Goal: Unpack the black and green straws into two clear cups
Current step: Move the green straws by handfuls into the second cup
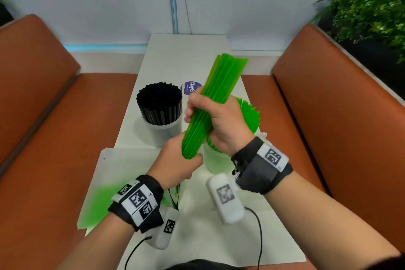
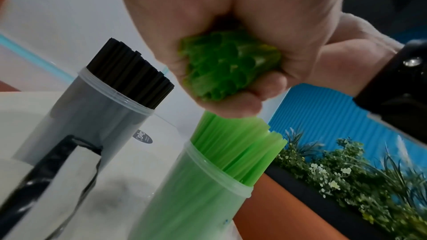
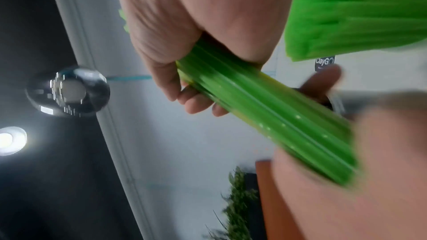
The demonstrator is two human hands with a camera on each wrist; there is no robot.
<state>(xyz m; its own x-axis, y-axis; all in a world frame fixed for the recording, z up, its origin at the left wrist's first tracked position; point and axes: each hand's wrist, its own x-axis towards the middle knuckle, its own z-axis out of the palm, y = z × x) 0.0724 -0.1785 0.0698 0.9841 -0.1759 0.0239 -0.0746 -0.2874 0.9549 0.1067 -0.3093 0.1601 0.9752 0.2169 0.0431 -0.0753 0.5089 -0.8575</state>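
Observation:
A thick bundle of green straws (image 1: 210, 103) is held tilted over the table, top end pointing away to the right. My right hand (image 1: 210, 116) grips its middle, fingers wrapped round it (image 3: 196, 101). My left hand (image 1: 179, 162) holds the lower end, and in the left wrist view the fingers curl round the straw tips (image 2: 228, 68). Just behind stands a clear cup (image 1: 215, 162) with green straws (image 1: 249, 114) fanning out of it. To the left, a second clear cup (image 1: 163, 131) is packed with black straws (image 1: 159, 101).
A clear plastic wrapper with green showing through (image 1: 96, 206) lies at the table's near left. A purple sticker (image 1: 190, 87) is on the white table (image 1: 186, 50). Orange bench seats (image 1: 43, 116) flank both sides. A plant (image 1: 372, 11) stands far right.

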